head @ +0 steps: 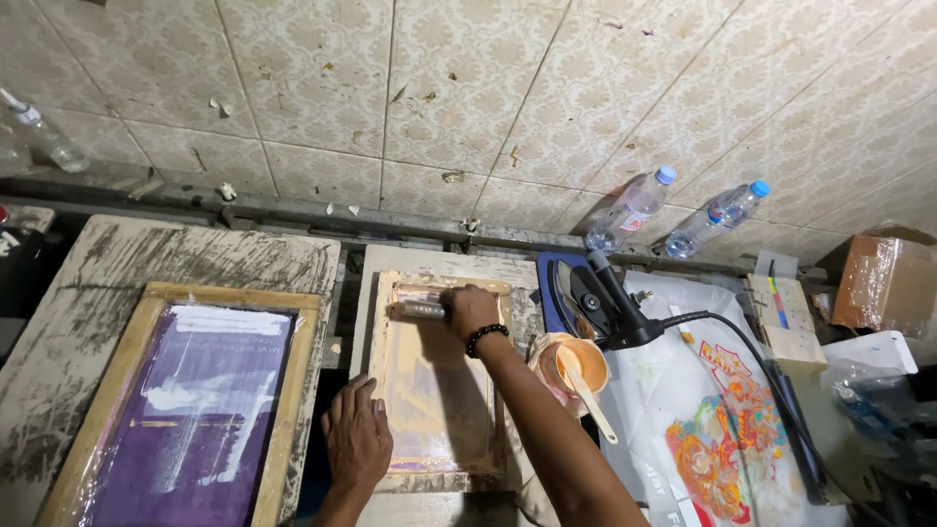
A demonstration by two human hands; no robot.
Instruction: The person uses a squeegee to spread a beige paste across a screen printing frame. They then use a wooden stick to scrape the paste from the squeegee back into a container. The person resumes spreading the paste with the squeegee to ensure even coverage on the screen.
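The right hand (471, 310), fingers closed, grips a squeegee (422, 308) on the orange-smeared wooden screen frame (439, 390); left hand (356, 437) presses flat.

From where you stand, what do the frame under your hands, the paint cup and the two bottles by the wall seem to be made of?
The small frame looks like bare, unvarnished wood, pale grain smeared with orange ink; its mesh seems a thin fabric. The cup looks like plastic, glossy under orange ink, though the coating leaves that open. The two bottles are clear plastic with blue caps, see-through and shiny.
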